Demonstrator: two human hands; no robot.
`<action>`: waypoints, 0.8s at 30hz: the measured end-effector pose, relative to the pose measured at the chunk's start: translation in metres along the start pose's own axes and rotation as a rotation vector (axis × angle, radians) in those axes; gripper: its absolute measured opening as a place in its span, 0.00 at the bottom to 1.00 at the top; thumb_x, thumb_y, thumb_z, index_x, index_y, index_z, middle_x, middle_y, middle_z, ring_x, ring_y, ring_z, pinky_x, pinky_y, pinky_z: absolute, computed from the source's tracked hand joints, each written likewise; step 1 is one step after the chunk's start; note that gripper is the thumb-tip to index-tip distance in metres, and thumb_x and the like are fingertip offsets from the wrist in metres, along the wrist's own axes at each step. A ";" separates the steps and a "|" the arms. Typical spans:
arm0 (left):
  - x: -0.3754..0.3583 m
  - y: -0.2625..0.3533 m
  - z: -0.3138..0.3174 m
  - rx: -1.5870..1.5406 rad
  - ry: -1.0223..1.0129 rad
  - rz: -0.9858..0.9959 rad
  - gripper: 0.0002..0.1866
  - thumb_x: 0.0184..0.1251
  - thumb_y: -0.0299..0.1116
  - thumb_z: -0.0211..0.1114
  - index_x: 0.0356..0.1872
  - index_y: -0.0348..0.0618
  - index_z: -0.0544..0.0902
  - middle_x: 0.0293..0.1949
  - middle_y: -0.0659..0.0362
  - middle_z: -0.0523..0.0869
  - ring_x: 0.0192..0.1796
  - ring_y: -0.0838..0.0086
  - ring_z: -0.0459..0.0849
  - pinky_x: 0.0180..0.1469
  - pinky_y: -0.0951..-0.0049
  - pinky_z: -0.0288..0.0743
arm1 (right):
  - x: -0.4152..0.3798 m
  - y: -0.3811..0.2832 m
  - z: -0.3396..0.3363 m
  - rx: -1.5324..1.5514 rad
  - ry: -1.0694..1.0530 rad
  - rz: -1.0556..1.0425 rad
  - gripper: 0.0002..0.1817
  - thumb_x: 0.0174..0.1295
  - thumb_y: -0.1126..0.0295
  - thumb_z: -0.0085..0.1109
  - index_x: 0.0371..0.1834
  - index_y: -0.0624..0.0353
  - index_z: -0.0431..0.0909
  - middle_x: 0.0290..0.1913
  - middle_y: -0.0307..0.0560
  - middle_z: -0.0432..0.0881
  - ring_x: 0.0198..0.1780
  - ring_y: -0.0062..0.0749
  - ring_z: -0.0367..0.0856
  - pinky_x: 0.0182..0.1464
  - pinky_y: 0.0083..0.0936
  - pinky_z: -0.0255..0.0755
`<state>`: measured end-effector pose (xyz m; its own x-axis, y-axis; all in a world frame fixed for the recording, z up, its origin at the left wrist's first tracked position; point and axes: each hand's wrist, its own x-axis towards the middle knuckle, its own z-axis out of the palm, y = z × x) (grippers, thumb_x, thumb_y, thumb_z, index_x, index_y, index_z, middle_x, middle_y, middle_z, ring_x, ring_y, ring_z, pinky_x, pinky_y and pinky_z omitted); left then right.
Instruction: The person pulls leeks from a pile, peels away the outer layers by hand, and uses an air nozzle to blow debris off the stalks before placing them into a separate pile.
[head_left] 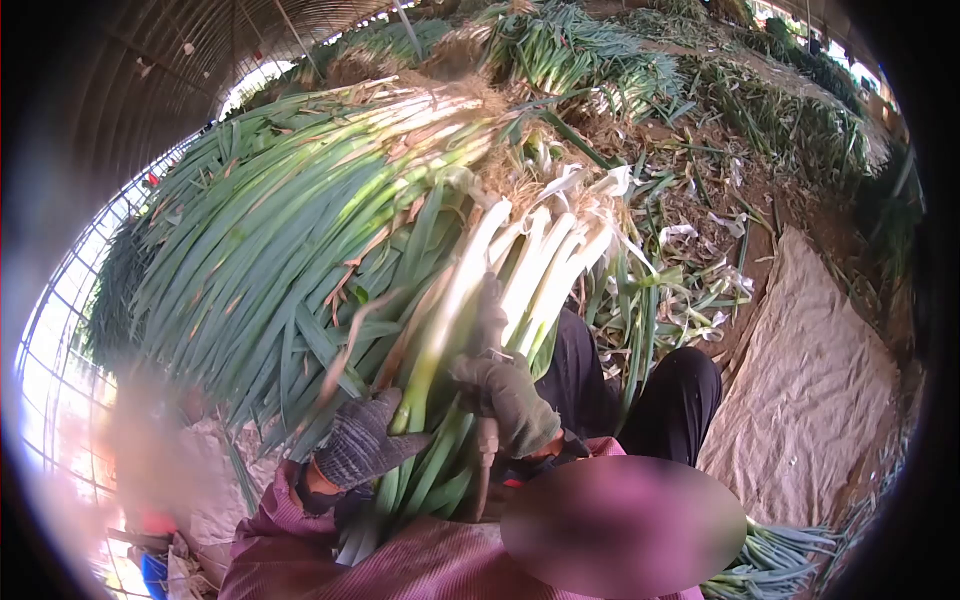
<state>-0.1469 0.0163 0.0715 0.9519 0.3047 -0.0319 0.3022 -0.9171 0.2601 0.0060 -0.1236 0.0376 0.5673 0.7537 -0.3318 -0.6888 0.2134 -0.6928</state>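
Note:
My left hand point(368, 440), in a dark grey knit glove, is closed around the green part of a long green onion point(455, 290). Its white root end points up and away from me. My right hand point(512, 402), also gloved, is wrapped around what looks like an air blow gun point(490, 318), with a brass-coloured hose fitting point(487, 438) below the fist. The gun's front end lies beside the onion's pale stem and is blurred. Several white-stemmed green onions point(548, 262) lie just right of it, roots up. Green leaves run down between my hands onto my lap.
A big heap of green onions point(250, 230) fills the left, with more bundles point(580, 60) behind. Peeled skins and leaf scraps point(690, 240) litter the ground to the right. A beige sheet point(800, 390) lies beside my knee point(685, 395). More green onions point(775, 565) are at lower right.

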 end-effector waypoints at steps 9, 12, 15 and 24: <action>0.108 0.030 0.035 -0.072 0.000 0.148 0.23 0.52 0.44 0.71 0.44 0.39 0.77 0.33 0.44 0.82 0.38 0.48 0.82 0.41 0.55 0.75 | 0.006 -0.007 -0.041 0.126 0.160 -0.154 0.08 0.56 0.71 0.61 0.37 0.62 0.79 0.26 0.37 0.77 0.24 0.21 0.73 0.27 0.20 0.68; 0.126 0.030 0.033 0.104 -0.113 0.180 0.25 0.54 0.46 0.70 0.46 0.39 0.77 0.36 0.43 0.82 0.41 0.49 0.82 0.43 0.58 0.76 | -0.002 -0.007 -0.033 0.096 0.188 -0.215 0.09 0.56 0.72 0.60 0.40 0.62 0.77 0.29 0.38 0.77 0.26 0.22 0.74 0.29 0.20 0.71; 0.127 0.004 0.022 0.107 0.099 0.350 0.23 0.55 0.45 0.69 0.40 0.35 0.77 0.36 0.39 0.81 0.41 0.46 0.81 0.43 0.54 0.74 | -0.017 -0.009 -0.024 0.115 0.091 -0.149 0.10 0.56 0.72 0.61 0.40 0.62 0.77 0.29 0.38 0.77 0.27 0.22 0.74 0.29 0.20 0.71; 0.198 -0.045 -0.007 0.401 -0.209 -0.032 0.29 0.56 0.51 0.68 0.42 0.28 0.79 0.40 0.37 0.81 0.44 0.52 0.83 0.44 0.57 0.75 | -0.033 0.009 0.000 0.122 -0.102 0.132 0.08 0.57 0.69 0.64 0.30 0.61 0.78 0.23 0.36 0.73 0.22 0.22 0.70 0.27 0.22 0.67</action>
<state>0.0276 0.1195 0.0601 0.9190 0.3139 -0.2386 0.2880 -0.9477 -0.1374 -0.0189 -0.1464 0.0419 0.4241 0.8379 -0.3436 -0.8072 0.1777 -0.5629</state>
